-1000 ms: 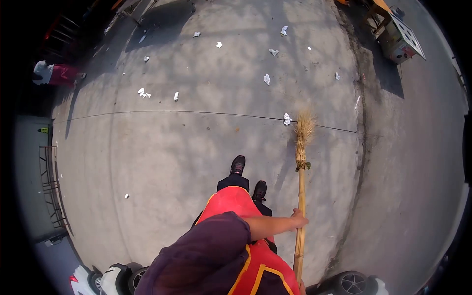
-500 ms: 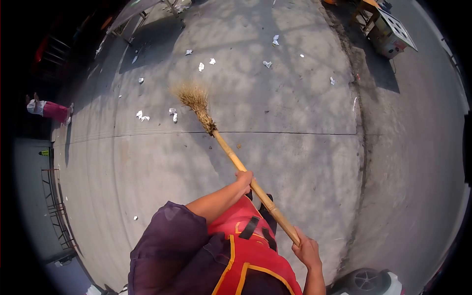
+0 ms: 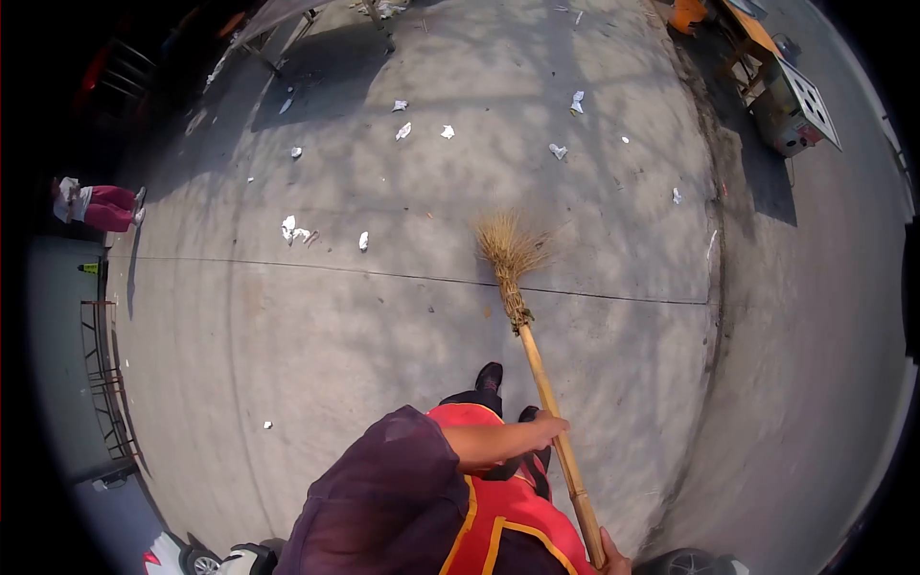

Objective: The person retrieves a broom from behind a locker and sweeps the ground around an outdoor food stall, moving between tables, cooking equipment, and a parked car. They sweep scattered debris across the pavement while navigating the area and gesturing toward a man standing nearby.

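Observation:
A straw broom [image 3: 508,261] with a long bamboo handle [image 3: 540,369] slants across the concrete in front of me. My left hand [image 3: 548,429] is wrapped round the middle of the handle. Close to the handle's lower end, at the bottom edge of the view, my right hand [image 3: 614,557] grips it, partly cut off. The bristles spread out just beyond the dark seam in the pavement. Crumpled white paper [image 3: 293,230] and another white scrap [image 3: 363,241] lie to the left of the bristles. A further scrap [image 3: 559,151] lies beyond them.
Several more paper bits [image 3: 403,130] are scattered farther ahead. A metal stove-like cart [image 3: 791,120] stands at the upper right beside a wooden table [image 3: 752,31]. A person [image 3: 105,207] stands at the far left, near a metal rack [image 3: 101,379]. Car wheels [image 3: 688,563] show at the bottom.
The broom head has swung to the right and the handle stands steeper. Both hands have moved right and nearer the bottom edge, still holding it. My shoes now show below the bristles.

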Tool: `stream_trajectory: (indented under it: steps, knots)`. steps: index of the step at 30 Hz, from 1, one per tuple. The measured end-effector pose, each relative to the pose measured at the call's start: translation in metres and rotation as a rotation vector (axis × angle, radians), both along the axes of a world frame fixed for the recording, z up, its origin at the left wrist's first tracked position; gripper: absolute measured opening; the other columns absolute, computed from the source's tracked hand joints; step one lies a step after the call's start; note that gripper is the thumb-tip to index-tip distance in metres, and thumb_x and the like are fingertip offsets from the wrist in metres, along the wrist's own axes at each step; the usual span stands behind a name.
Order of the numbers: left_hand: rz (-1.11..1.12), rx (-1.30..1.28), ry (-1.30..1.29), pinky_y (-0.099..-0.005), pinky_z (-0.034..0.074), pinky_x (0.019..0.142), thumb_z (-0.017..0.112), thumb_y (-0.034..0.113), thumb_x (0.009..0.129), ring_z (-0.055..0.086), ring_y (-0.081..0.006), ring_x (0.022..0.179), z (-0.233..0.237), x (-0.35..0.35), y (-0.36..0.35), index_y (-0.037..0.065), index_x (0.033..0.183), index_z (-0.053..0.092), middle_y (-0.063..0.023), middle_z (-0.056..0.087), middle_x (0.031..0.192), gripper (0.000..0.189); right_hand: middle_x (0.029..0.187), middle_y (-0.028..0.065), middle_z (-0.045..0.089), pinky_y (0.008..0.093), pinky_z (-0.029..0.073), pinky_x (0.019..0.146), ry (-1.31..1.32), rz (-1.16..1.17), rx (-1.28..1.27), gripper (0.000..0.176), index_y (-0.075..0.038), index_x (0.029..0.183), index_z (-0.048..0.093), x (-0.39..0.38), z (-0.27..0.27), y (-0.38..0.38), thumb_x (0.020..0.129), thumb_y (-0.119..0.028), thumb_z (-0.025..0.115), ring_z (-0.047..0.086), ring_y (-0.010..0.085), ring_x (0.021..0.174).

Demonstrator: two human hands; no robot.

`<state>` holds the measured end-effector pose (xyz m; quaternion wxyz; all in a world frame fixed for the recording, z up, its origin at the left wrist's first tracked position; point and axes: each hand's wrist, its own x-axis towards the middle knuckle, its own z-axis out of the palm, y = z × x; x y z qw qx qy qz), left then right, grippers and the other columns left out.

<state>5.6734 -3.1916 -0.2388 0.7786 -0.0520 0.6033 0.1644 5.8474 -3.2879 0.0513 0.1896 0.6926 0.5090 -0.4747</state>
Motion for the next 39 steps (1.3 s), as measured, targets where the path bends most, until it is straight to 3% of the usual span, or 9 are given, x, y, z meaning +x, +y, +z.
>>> stream_trajectory:
  steps: [5, 8, 18, 25, 27, 31, 35, 36, 39]
  knots:
    - [0.174, -0.014, 0.275, -0.0334, 0.048, 0.049, 0.053, 0.004, 0.07, 0.055, -0.0214, 0.058, -0.013, -0.091, 0.078, -0.001, 0.092, 0.034, -0.011, 0.048, 0.074, 0.029, 0.075, 0.0198, 0.056, 0.0363, 0.044, 0.063, 0.179, 0.109, 0.341, 0.057, -0.013, 0.115, 0.043, -0.033, -0.045, 0.065, 0.06, -0.003, 0.056, 0.056, 0.0337, 0.069]
    - [0.148, 0.094, 0.14, -0.0349, 0.047, 0.052, 0.052, 0.006, 0.072, 0.055, -0.0214, 0.061, 0.018, -0.058, 0.105, 0.003, 0.1, 0.02, -0.0122, 0.047, 0.083, 0.042, 0.091, 0.0198, 0.053, 0.0368, 0.042, 0.071, 0.136, -0.141, 0.039, 0.041, 0.0, 0.113, 0.041, 0.054, -0.096, 0.005, 0.077, -0.016, 0.053, 0.053, 0.0301, 0.083]
    - [-0.344, 0.337, -0.03, -0.0351, 0.047, 0.053, 0.057, 0.01, 0.067, 0.053, -0.0219, 0.068, 0.002, 0.103, 0.22, -0.006, 0.105, 0.027, -0.0142, 0.047, 0.085, 0.052, 0.076, 0.016, 0.054, 0.0353, 0.041, 0.06, -0.003, -0.29, 0.231, 0.034, -0.001, 0.108, 0.043, 0.011, 0.005, 0.122, 0.076, -0.012, 0.048, 0.052, 0.0268, 0.069]
    - [-0.086, 0.209, 0.159, -0.037, 0.049, 0.051, 0.057, 0.008, 0.068, 0.056, -0.0238, 0.064, -0.077, 0.054, 0.317, -0.008, 0.099, 0.036, -0.015, 0.051, 0.079, 0.041, 0.072, 0.0178, 0.056, 0.0346, 0.043, 0.06, 0.329, -0.064, 0.362, 0.049, -0.01, 0.113, 0.043, 0.064, -0.055, 0.285, 0.066, -0.006, 0.052, 0.055, 0.0307, 0.068]
    - [-0.002, 0.062, 0.464, -0.0367, 0.049, 0.05, 0.053, 0.007, 0.07, 0.055, -0.0238, 0.06, -0.057, 0.027, 0.358, -0.006, 0.098, 0.033, -0.0141, 0.05, 0.077, 0.037, 0.073, 0.0173, 0.056, 0.0357, 0.044, 0.061, 0.332, 0.013, 0.346, 0.053, -0.014, 0.114, 0.045, 0.081, -0.07, 0.33, 0.062, -0.005, 0.054, 0.056, 0.0321, 0.069]
    - [0.248, 0.105, 0.348, -0.0365, 0.049, 0.047, 0.049, 0.005, 0.07, 0.053, -0.024, 0.055, -0.019, 0.053, 0.398, -0.001, 0.091, 0.028, -0.0132, 0.047, 0.073, 0.03, 0.076, 0.0149, 0.057, 0.037, 0.044, 0.061, 0.17, 0.09, 0.417, 0.05, -0.016, 0.112, 0.046, 0.143, -0.097, 0.37, 0.063, -0.009, 0.054, 0.055, 0.0312, 0.07]
    - [-0.074, 0.277, 0.26, -0.0323, 0.043, 0.057, 0.054, 0.013, 0.07, 0.052, -0.021, 0.061, 0.0, 0.152, 0.408, 0.002, 0.092, 0.018, -0.0133, 0.047, 0.071, 0.044, 0.068, 0.0146, 0.057, 0.031, 0.045, 0.056, 0.037, -0.122, 0.504, 0.049, -0.016, 0.113, 0.046, 0.161, -0.082, 0.328, 0.065, -0.007, 0.056, 0.057, 0.0252, 0.059]
    - [-0.295, 0.279, 0.172, -0.0325, 0.043, 0.059, 0.053, 0.015, 0.071, 0.053, -0.0209, 0.063, -0.019, 0.171, 0.407, 0.003, 0.092, 0.017, -0.0128, 0.048, 0.075, 0.044, 0.097, 0.0221, 0.051, 0.0393, 0.042, 0.074, 0.08, -0.245, 0.244, 0.046, 0.0, 0.114, 0.039, 0.188, -0.102, 0.269, 0.073, -0.014, 0.054, 0.05, 0.0345, 0.085]
    - [-0.648, 0.346, 0.181, -0.035, 0.044, 0.07, 0.055, 0.016, 0.068, 0.054, -0.0281, 0.081, -0.034, 0.223, 0.432, -0.006, 0.104, 0.019, -0.0194, 0.05, 0.088, 0.055, 0.079, 0.018, 0.053, 0.0344, 0.042, 0.061, -0.06, -0.81, -0.046, 0.041, -0.002, 0.114, 0.039, 0.123, -0.073, 0.314, 0.076, -0.014, 0.048, 0.052, 0.0268, 0.07]
